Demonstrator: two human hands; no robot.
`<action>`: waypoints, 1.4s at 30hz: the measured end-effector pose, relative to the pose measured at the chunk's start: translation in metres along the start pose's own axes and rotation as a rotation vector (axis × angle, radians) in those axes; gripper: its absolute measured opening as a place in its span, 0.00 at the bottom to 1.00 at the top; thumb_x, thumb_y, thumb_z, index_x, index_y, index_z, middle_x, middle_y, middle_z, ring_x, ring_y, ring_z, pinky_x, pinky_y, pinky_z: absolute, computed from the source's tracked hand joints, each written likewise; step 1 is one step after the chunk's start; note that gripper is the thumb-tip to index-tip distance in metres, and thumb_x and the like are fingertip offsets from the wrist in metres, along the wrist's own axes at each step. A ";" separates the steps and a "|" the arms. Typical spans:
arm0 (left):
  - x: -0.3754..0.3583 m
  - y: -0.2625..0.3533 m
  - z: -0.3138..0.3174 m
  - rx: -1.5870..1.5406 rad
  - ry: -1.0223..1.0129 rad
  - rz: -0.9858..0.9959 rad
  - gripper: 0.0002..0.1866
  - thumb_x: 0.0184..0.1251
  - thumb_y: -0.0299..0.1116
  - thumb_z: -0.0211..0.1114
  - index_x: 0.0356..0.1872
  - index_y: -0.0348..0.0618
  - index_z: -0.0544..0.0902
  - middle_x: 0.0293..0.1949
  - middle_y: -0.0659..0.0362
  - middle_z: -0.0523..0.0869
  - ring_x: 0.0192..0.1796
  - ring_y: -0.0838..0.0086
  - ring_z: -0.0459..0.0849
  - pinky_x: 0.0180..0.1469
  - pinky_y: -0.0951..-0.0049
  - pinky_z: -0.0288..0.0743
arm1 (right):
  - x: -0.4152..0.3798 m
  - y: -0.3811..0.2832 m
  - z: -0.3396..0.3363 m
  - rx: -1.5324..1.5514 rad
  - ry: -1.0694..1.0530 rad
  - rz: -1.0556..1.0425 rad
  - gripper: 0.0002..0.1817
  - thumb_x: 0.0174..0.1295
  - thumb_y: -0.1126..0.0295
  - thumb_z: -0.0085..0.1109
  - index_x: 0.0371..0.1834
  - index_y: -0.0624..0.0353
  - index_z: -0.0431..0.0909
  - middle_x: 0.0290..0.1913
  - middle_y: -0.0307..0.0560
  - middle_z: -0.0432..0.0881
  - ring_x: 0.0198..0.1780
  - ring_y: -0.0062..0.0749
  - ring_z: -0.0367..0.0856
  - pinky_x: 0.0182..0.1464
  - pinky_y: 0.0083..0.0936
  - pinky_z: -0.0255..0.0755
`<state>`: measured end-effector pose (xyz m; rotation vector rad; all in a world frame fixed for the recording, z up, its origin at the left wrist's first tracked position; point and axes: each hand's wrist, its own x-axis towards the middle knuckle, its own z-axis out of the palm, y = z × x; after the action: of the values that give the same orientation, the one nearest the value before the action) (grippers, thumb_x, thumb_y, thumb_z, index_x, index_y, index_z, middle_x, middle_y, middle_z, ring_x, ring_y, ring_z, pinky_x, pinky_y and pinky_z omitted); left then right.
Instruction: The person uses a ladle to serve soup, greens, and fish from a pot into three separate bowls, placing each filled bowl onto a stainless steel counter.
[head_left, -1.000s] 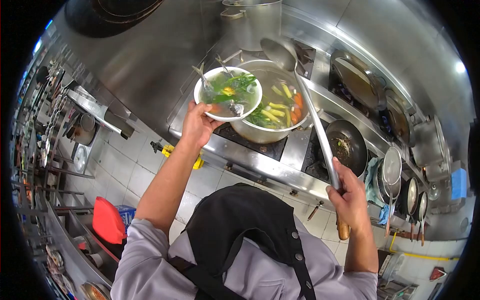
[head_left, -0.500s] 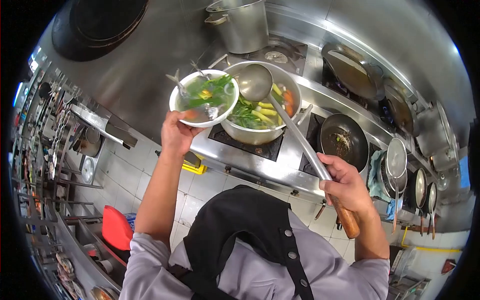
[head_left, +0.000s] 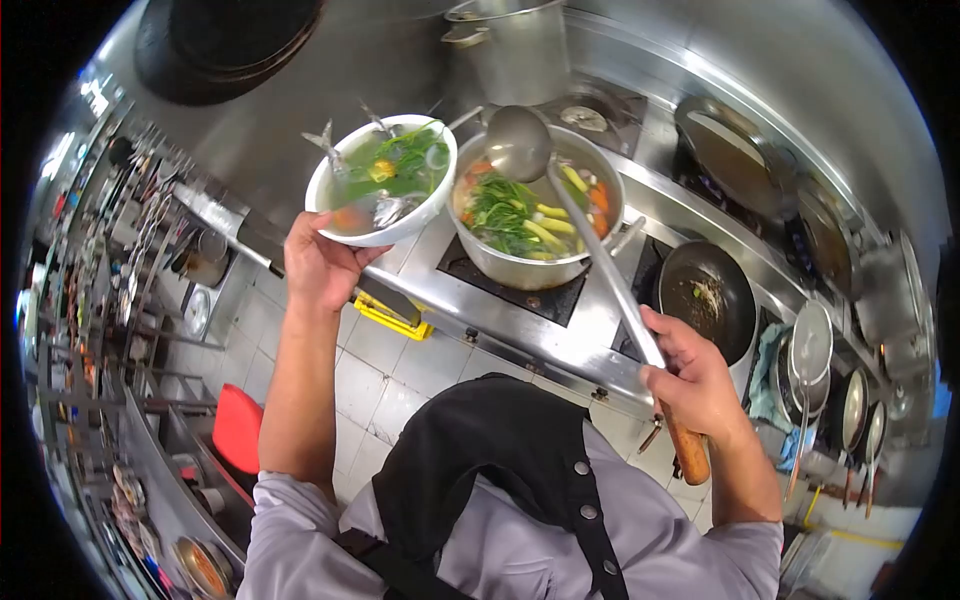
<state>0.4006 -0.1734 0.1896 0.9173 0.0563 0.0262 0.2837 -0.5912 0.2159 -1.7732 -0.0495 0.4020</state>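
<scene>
My left hand (head_left: 325, 265) grips a white bowl (head_left: 390, 236) from below at its near rim. Broth, green leaves, a yellow piece and fish with tails poking over the far rim fill the bowl. In my right hand (head_left: 692, 370) is a long metal ladle (head_left: 607, 265), held by its shaft just above the wooden handle end. The ladle's round head (head_left: 518, 143) hangs over the far left part of a large metal pot (head_left: 530, 272). Inside that pot lie leafy greens (head_left: 505, 213), pale green stalks and orange pieces in liquid.
A dark frying pan (head_left: 708, 300) stands right of the pot on the steel stove. Behind are a tall stockpot (head_left: 515, 50) and a wide pan (head_left: 735, 150). Strainers (head_left: 810, 345) hang at the right. A red object (head_left: 238, 428) is at lower left.
The bowl in my left hand has moved left, away from the pot. The ladle's head has risen slightly in view over the pot. The whole view has shifted a little.
</scene>
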 end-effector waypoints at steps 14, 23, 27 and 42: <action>-0.137 -0.003 -0.067 -0.199 0.355 0.209 0.27 0.62 0.33 0.56 0.64 0.43 0.65 0.60 0.48 0.76 0.58 0.52 0.82 0.53 0.42 0.83 | 0.043 -0.028 0.014 0.416 -0.521 0.147 0.36 0.51 0.84 0.59 0.69 0.66 0.67 0.33 0.57 0.81 0.15 0.29 0.75 0.17 0.19 0.71; -0.296 -0.014 -0.137 -0.133 0.769 0.523 0.30 0.59 0.30 0.55 0.65 0.47 0.60 0.61 0.50 0.72 0.60 0.56 0.79 0.53 0.42 0.82 | 0.053 -0.084 0.100 0.240 -0.784 0.069 0.36 0.51 0.78 0.68 0.67 0.70 0.67 0.31 0.57 0.82 0.15 0.29 0.76 0.14 0.20 0.70; -0.370 -0.017 -0.155 -0.162 0.987 0.639 0.33 0.57 0.28 0.58 0.66 0.50 0.59 0.56 0.50 0.73 0.54 0.57 0.80 0.48 0.47 0.85 | 0.055 -0.081 0.150 0.174 -0.938 -0.108 0.37 0.50 0.74 0.72 0.65 0.71 0.69 0.30 0.55 0.82 0.15 0.28 0.76 0.12 0.19 0.68; -0.657 -0.061 -0.184 -0.284 1.554 1.155 0.28 0.59 0.24 0.53 0.64 0.43 0.62 0.54 0.51 0.78 0.48 0.63 0.85 0.48 0.50 0.86 | -0.027 -0.057 0.425 -0.142 -1.459 -0.391 0.38 0.54 0.75 0.69 0.70 0.70 0.65 0.41 0.51 0.81 0.32 0.23 0.79 0.30 0.16 0.74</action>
<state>-0.2667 -0.0956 0.0544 0.3449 0.9247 1.7684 0.1432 -0.1855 0.1980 -1.2037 -1.4326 1.3206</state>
